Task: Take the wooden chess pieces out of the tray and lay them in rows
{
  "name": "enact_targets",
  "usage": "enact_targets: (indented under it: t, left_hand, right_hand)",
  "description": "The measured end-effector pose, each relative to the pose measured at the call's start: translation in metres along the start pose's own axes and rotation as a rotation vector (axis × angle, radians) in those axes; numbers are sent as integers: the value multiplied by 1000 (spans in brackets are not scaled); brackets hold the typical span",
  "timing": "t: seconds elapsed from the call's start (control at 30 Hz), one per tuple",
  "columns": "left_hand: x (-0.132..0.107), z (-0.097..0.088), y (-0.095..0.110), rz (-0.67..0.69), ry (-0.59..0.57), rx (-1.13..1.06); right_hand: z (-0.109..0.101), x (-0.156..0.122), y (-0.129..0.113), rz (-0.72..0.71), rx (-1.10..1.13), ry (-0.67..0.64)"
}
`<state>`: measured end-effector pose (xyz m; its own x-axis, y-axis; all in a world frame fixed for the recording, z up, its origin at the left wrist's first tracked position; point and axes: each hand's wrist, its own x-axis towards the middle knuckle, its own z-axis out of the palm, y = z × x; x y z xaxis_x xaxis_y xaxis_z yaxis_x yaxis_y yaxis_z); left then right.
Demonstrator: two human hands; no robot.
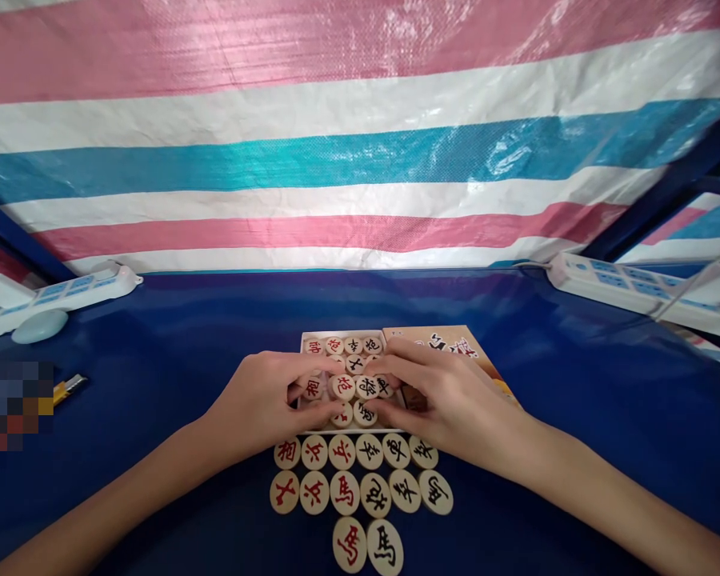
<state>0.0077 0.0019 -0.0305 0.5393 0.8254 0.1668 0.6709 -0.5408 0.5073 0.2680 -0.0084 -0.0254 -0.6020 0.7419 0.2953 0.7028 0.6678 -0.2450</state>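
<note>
A shallow white box on the blue table holds round Chinese chess pieces with red and black characters. My left hand reaches in from the left, thumb and forefinger closed on red-marked chess pieces. From the right, my right hand grips black-marked chess pieces between thumb and fingers. The two groups sit side by side, and the fingers partly cover them. In front of the box, more chess pieces lie in rows, red characters to the left and black to the right.
A printed box lid lies partly under my right hand. White power strips stand at both sides. At the left are a pale computer mouse and a yellow cutter. A striped plastic sheet hangs behind.
</note>
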Motion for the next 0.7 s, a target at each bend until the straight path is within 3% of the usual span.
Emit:
enact_targets:
  t: [0.2, 0.7]
  left_hand:
    - [-2, 2, 0, 26, 13, -50]
    - [-4, 0, 2, -12, -14, -46]
  right_hand:
    - [-2, -2, 1, 6, 74, -72]
    - [0, -2, -2, 89, 145, -50]
